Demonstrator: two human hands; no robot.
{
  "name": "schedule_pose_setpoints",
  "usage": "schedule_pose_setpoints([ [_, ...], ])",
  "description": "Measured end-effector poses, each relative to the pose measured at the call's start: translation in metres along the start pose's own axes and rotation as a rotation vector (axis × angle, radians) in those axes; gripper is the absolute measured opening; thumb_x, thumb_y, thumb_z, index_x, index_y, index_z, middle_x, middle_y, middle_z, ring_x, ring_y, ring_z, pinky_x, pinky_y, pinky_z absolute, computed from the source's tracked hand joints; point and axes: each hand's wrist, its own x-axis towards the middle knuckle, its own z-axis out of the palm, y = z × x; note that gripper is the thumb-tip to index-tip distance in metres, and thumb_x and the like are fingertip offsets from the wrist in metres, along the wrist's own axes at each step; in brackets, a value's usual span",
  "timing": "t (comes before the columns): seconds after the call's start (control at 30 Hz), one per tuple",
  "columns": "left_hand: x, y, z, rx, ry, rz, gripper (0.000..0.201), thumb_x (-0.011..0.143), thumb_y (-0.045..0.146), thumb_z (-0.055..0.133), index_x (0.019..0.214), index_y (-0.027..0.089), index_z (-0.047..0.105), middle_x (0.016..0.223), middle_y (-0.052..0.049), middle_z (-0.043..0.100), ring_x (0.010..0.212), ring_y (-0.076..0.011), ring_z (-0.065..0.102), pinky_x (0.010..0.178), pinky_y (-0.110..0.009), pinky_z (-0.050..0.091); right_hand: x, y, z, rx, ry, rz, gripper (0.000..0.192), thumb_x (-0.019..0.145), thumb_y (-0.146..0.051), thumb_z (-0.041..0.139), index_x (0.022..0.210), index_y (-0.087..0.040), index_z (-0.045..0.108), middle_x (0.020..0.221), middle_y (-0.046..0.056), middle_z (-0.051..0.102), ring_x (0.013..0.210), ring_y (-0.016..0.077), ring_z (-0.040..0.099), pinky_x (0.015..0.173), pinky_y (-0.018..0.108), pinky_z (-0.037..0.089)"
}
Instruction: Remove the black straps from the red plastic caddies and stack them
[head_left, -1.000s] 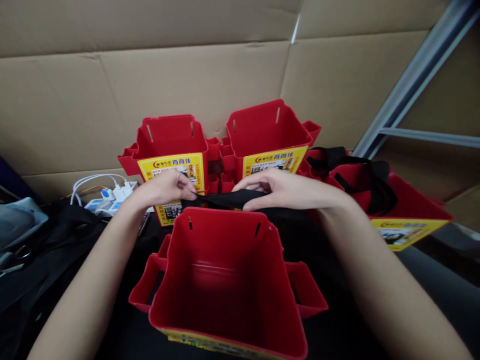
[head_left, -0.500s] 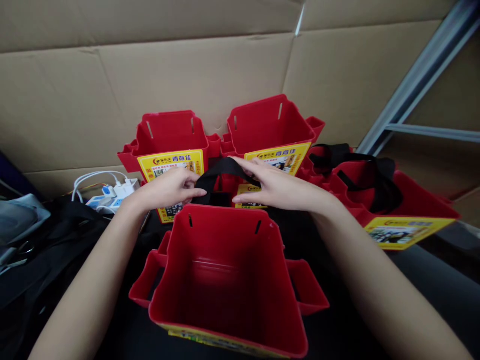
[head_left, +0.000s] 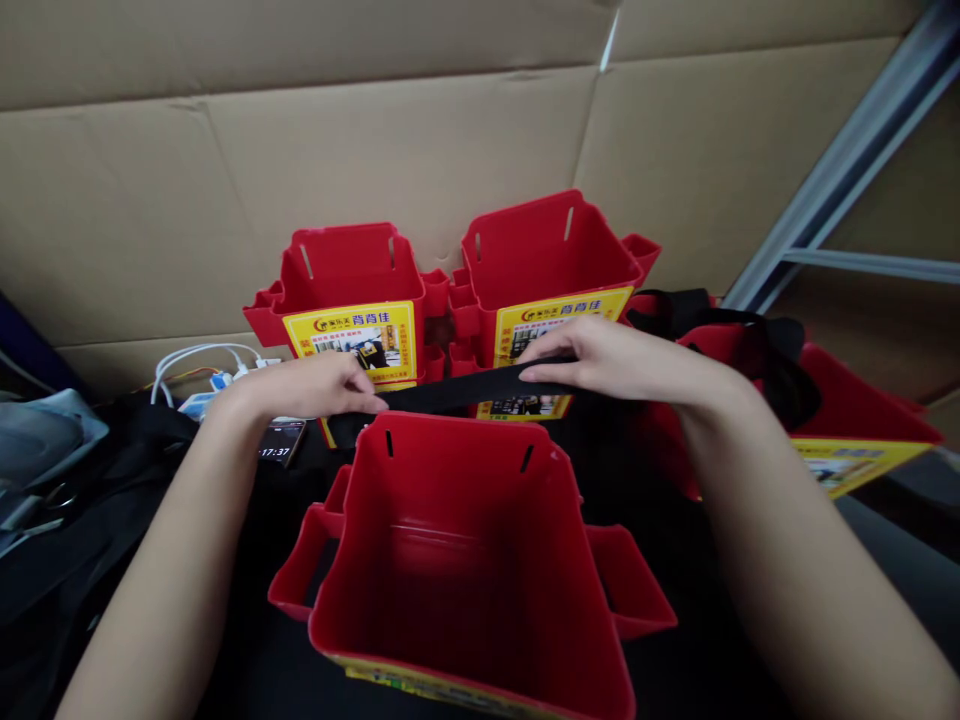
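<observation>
A black strap [head_left: 457, 391] runs nearly straight between my two hands, just behind the near red plastic bucket [head_left: 465, 500]. My left hand [head_left: 319, 385] pinches it near the bucket's back left corner. Farther right, my right hand [head_left: 592, 357] has its fingers closed on the strap's other part. The near bucket stands with its mouth toward me, two slots in its back wall and a small pocket on each side. Both slots look bare of strap. Whether the strap touches the bucket's outer back wall is hidden.
Two red buckets with yellow labels, a left one [head_left: 349, 265] and a right one [head_left: 547, 250], stand against the cardboard wall [head_left: 375, 150]. Another red bucket [head_left: 862, 400] with black straps lies right. At left are a phone [head_left: 283, 441], white cables [head_left: 202, 350] and a black bag [head_left: 82, 500].
My right hand has moved right and my left hand slightly left. The strap, arched before, is now drawn out almost straight. The phone has come into view beside my left wrist.
</observation>
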Motion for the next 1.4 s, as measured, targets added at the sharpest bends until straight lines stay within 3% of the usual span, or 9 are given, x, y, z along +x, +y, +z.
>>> schedule_pose_setpoints([
  [0.13, -0.003, -0.004, 0.000, 0.003, -0.089, -0.090, 0.029, 0.074, 0.040, 0.054, 0.078, 0.016, 0.070, 0.061, 0.000, 0.063, 0.056, -0.0117, 0.054, 0.052, -0.019, 0.037, 0.001, -0.003, 0.003, -0.025, 0.096, -0.004, 0.020, 0.078, -0.035, 0.057, 0.079, -0.020, 0.070, 0.079, 0.001, 0.069, 0.068, 0.0158, 0.061, 0.062, 0.027, 0.041],
  [0.3, 0.012, 0.027, 0.009, 0.010, 0.185, 0.118, 0.050, 0.072, 0.047, 0.060, 0.112, 0.017, 0.063, 0.093, -0.004, 0.068, 0.069, -0.0131, 0.058, 0.061, -0.020, 0.041, 0.019, -0.030, 0.039, 0.125, 0.091, -0.108, 0.019, 0.079, -0.029, 0.056, 0.085, -0.018, 0.070, 0.087, 0.002, 0.070, 0.075, 0.0146, 0.062, 0.071, 0.024, 0.042],
  [0.47, 0.017, 0.028, 0.010, -0.018, 0.237, 0.248, 0.026, 0.078, 0.035, 0.057, 0.087, 0.015, 0.071, 0.075, -0.002, 0.070, 0.064, -0.0113, 0.058, 0.059, -0.019, 0.040, 0.025, -0.030, 0.046, 0.246, 0.086, -0.093, 0.026, 0.076, -0.039, 0.059, 0.080, -0.015, 0.069, 0.075, 0.000, 0.067, 0.067, 0.0126, 0.057, 0.063, 0.023, 0.039],
  [0.67, -0.020, -0.014, -0.014, 0.030, 0.159, -0.074, 0.023, 0.073, 0.038, 0.059, 0.074, 0.018, 0.070, 0.064, 0.002, 0.065, 0.057, -0.0101, 0.053, 0.053, -0.017, 0.038, 0.000, -0.010, 0.003, 0.264, 0.092, 0.051, 0.034, 0.069, -0.050, 0.064, 0.072, -0.016, 0.065, 0.064, -0.001, 0.058, 0.058, 0.0104, 0.047, 0.052, 0.023, 0.034],
  [0.77, -0.028, -0.008, -0.015, -0.011, 0.025, -0.149, 0.028, 0.073, 0.043, 0.059, 0.080, 0.019, 0.071, 0.060, 0.002, 0.062, 0.050, -0.0100, 0.051, 0.048, -0.018, 0.037, -0.007, -0.017, -0.003, 0.245, 0.121, 0.026, 0.030, 0.071, -0.048, 0.063, 0.069, -0.018, 0.064, 0.066, 0.000, 0.059, 0.060, 0.0114, 0.049, 0.055, 0.024, 0.036],
  [0.9, -0.009, 0.029, -0.001, -0.093, 0.211, 0.064, 0.045, 0.072, 0.045, 0.062, 0.109, 0.021, 0.064, 0.080, -0.001, 0.067, 0.059, -0.0107, 0.055, 0.053, -0.018, 0.039, 0.004, -0.034, 0.017, 0.231, 0.156, -0.084, 0.027, 0.076, -0.044, 0.059, 0.077, -0.017, 0.066, 0.072, 0.001, 0.063, 0.066, 0.0136, 0.053, 0.060, 0.025, 0.037],
  [1.03, 0.015, 0.044, 0.011, -0.077, 0.238, 0.231, 0.031, 0.076, 0.039, 0.058, 0.092, 0.015, 0.069, 0.073, -0.002, 0.066, 0.058, -0.0099, 0.051, 0.054, -0.019, 0.037, 0.014, -0.036, 0.031, 0.256, 0.087, -0.131, 0.030, 0.079, -0.043, 0.055, 0.086, -0.016, 0.067, 0.075, 0.001, 0.065, 0.068, 0.0130, 0.054, 0.061, 0.025, 0.036],
  [1.27, -0.014, -0.021, -0.015, 0.088, 0.130, -0.187, 0.024, 0.073, 0.035, 0.057, 0.062, 0.014, 0.063, 0.050, 0.001, 0.054, 0.043, -0.0081, 0.044, 0.043, -0.019, 0.030, -0.011, 0.006, -0.009, 0.270, 0.006, 0.093, 0.034, 0.068, -0.050, 0.065, 0.080, -0.018, 0.067, 0.065, -0.002, 0.060, 0.057, 0.0098, 0.049, 0.052, 0.023, 0.033],
  [1.4, -0.025, -0.015, -0.018, 0.032, 0.125, -0.204, 0.027, 0.072, 0.041, 0.059, 0.078, 0.016, 0.068, 0.067, -0.002, 0.065, 0.054, -0.0117, 0.054, 0.052, -0.020, 0.040, -0.015, 0.006, -0.012, 0.310, 0.084, 0.087, 0.032, 0.069, -0.049, 0.065, 0.079, -0.018, 0.066, 0.067, -0.001, 0.060, 0.059, 0.0101, 0.049, 0.056, 0.024, 0.035],
])
